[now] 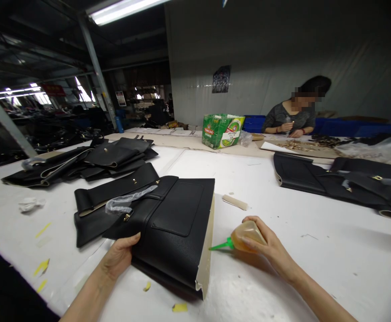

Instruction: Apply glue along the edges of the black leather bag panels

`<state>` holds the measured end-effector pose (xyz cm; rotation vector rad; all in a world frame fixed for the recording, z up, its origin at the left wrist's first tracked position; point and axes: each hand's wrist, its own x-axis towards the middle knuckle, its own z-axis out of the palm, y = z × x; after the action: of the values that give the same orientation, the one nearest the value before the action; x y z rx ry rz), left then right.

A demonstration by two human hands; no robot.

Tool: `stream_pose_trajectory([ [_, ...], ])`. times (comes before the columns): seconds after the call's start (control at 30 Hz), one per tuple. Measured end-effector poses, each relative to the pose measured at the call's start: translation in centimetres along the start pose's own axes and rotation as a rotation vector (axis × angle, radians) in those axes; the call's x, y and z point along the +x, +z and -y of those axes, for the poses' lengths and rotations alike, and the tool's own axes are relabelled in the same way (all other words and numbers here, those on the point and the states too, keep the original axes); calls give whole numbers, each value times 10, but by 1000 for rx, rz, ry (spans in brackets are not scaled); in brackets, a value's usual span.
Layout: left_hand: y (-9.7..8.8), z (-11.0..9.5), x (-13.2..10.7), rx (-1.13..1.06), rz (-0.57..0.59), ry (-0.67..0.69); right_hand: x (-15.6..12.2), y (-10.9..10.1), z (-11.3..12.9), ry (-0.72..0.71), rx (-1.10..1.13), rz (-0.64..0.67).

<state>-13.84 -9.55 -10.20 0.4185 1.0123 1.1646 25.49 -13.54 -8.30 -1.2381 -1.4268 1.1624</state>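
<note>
A black leather bag panel point(178, 223) with a patch pocket lies on the white table point(316, 250) in front of me, its pale raw edge turned to the right. My left hand point(119, 256) grips its near left corner, thumb on top. My right hand point(265, 243) is closed around an amber glue bottle point(245, 235). Its green nozzle point(220, 246) points left and almost touches the panel's pale edge. A plastic-wrapped strap point(128, 201) lies across the panel's upper left.
Stacks of black leather pieces lie at the far left point(91, 163) and far right point(349, 181). A small pale stick point(234, 202) lies behind the bottle. A green carton point(222, 130) stands at the back. Another person point(294, 114) works across the table. Yellow scraps dot the near edge.
</note>
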Motion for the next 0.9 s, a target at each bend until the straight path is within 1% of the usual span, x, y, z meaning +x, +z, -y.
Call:
stream_pose_trajectory([
  [0.1, 1, 0, -1, 12, -5, 2, -6, 4, 1, 29, 65, 96],
  [0.13, 1, 0, -1, 13, 1, 4, -8, 6, 1, 32, 74, 93],
  [0.27, 1, 0, -2, 5, 24, -1, -17, 13, 3, 15, 38, -4],
  [0.3, 1, 0, -2, 2, 21, -1, -19, 14, 4, 18, 39, 5],
  [0.4, 1, 0, -2, 3, 14, -1, -24, 17, 6, 48, 78, 91],
  [0.43, 1, 0, -2, 6, 18, 0, -25, 18, 7, 51, 73, 94],
  [0.57, 0, -1, -1, 4, 31, 10, -28, 20, 10, 32, -17, -1],
  [0.6, 1, -1, -1, 1, 29, 7, -29, 21, 11, 40, -10, 10],
  [0.7, 2, -1, -2, -15, 12, -1, -33, 25, 13, 86, 75, 103],
  [0.73, 2, -1, -3, -18, 6, -5, -34, 25, 13, 96, 111, 102],
  [0.8, 2, -1, -3, -20, 6, -13, -36, 20, 9, 109, 189, 19],
  [0.9, 2, -6, -2, -31, 49, -11, -41, -3, -4, 153, 342, -201],
])
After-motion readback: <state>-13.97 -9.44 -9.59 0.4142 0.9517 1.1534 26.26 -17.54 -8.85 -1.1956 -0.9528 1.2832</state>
